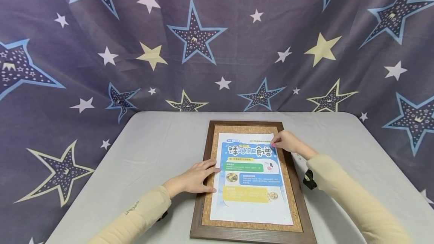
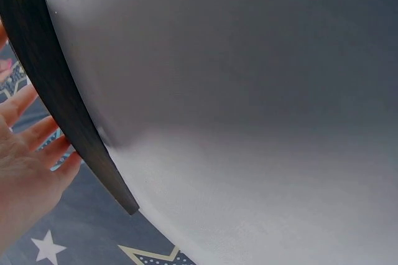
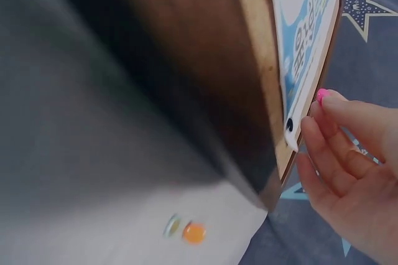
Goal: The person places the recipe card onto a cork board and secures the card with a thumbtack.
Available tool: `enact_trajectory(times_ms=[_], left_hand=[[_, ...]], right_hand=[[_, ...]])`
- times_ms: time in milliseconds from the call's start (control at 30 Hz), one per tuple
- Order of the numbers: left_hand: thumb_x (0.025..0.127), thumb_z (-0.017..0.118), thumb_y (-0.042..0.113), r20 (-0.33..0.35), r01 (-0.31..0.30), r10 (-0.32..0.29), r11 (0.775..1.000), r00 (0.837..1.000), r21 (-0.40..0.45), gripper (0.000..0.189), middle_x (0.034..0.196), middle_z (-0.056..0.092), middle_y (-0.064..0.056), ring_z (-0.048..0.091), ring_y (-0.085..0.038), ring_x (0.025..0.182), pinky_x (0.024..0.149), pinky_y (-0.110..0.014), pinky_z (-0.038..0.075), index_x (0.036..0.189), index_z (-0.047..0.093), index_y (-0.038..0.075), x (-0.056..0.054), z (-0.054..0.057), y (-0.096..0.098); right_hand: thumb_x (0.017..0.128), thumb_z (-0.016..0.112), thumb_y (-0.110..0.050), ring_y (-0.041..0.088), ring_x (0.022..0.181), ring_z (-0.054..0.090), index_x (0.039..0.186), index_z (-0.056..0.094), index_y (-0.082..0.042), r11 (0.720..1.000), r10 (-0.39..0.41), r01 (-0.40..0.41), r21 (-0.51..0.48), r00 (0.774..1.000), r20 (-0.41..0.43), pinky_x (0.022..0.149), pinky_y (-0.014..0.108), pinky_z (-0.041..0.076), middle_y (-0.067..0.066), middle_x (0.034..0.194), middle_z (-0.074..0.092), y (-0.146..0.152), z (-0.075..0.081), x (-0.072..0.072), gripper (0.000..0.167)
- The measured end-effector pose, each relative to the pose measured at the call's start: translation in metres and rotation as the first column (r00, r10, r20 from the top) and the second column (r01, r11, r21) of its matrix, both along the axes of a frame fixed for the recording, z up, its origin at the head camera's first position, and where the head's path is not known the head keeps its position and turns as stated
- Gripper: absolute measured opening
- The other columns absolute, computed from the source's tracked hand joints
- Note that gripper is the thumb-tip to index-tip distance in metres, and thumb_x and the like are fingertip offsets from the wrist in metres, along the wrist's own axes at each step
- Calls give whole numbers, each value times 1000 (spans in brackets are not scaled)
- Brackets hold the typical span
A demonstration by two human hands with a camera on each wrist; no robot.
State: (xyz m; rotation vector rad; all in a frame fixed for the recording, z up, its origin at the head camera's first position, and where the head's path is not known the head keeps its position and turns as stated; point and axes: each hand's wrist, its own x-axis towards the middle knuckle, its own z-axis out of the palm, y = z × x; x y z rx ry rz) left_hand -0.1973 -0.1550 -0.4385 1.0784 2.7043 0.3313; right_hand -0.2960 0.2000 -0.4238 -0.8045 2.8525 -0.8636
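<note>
A printed poster (image 1: 252,214) with blue, green and yellow panels lies on a cork board (image 1: 207,210) in a dark brown wooden frame (image 1: 237,232). My left hand (image 1: 194,178) rests across the frame's left side, fingers spread, tips on the poster's left edge. At the upper right corner, my right hand (image 1: 286,141) pinches a small pink push pin (image 3: 323,94) between thumb and finger. That corner of the paper curls up slightly in the right wrist view. The pin's point is hidden by the fingers.
Beside the frame, a small orange round piece (image 3: 194,232) and a pale yellowish one (image 3: 172,225) lie on the light grey table (image 1: 152,142). A star-patterned dark curtain (image 1: 237,55) hangs behind the table. Black bands (image 1: 309,180) show at the wrists.
</note>
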Motion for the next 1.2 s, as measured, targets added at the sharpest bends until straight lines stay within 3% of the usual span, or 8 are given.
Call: enact_trajectory(times_ms=[300,600,833,1000,1033,1067,1133,1200], left_hand=[[80,57,48,1,0,0,1000,1000,-1,66,142,26,-14,19,-31,131,104,-48,19,133,41,11,1,0,1],[81,57,48,2,-4,4,1000,1000,-4,66,143,25,-14,19,-31,131,104,-48,19,133,40,11,1,1,1],[80,57,48,-4,0,0,1000,1000,-17,66,143,25,-14,18,-31,131,104,-48,19,133,40,11,-1,0,1],[80,57,49,3,-8,8,1000,1000,-23,67,143,24,-12,17,-31,132,104,-48,18,134,39,13,-1,-1,0],[80,56,50,3,-10,10,1000,1000,-26,67,143,23,-12,17,-30,132,104,-48,18,134,39,13,-1,-1,0],[80,56,50,3,-11,11,1000,1000,-29,67,144,23,-12,17,-30,132,104,-48,18,134,39,13,-1,-2,0],[80,56,50,1,-11,12,999,1000,-35,67,144,23,-12,17,-29,132,104,-48,18,134,39,14,-2,-2,0],[80,55,51,3,-12,13,999,1000,-39,67,144,23,-11,17,-29,132,104,-48,18,134,38,15,-2,-3,0]], right_hand=[[78,63,-2,26,78,60,80,69,4,1000,-25,25,-10,1000,-10,74,40,47,13,80,67,-27,1,-5,8],[79,62,-1,22,74,60,80,69,4,998,-15,17,-54,999,32,73,37,48,13,80,67,-51,-4,-13,8],[80,62,-2,22,74,61,83,69,4,998,0,0,-57,1000,3,72,35,48,13,81,67,-72,-7,-16,10],[81,60,-3,22,77,61,85,69,2,995,-5,10,-95,999,48,75,35,48,12,83,68,-84,-6,-17,11],[81,61,-5,21,76,61,85,70,1,994,-3,8,-105,999,54,75,35,48,11,83,68,-86,-8,-19,11],[82,62,-12,17,73,61,83,71,-3,988,29,-23,-154,999,38,72,30,48,7,80,68,-85,-20,-28,12],[82,64,-18,17,73,61,83,71,-6,987,33,-22,-161,997,67,72,30,48,5,80,68,-87,-33,-41,14],[80,65,-24,15,70,60,82,72,-9,980,60,-49,-190,997,52,69,27,47,2,78,68,-86,-61,-64,17]])
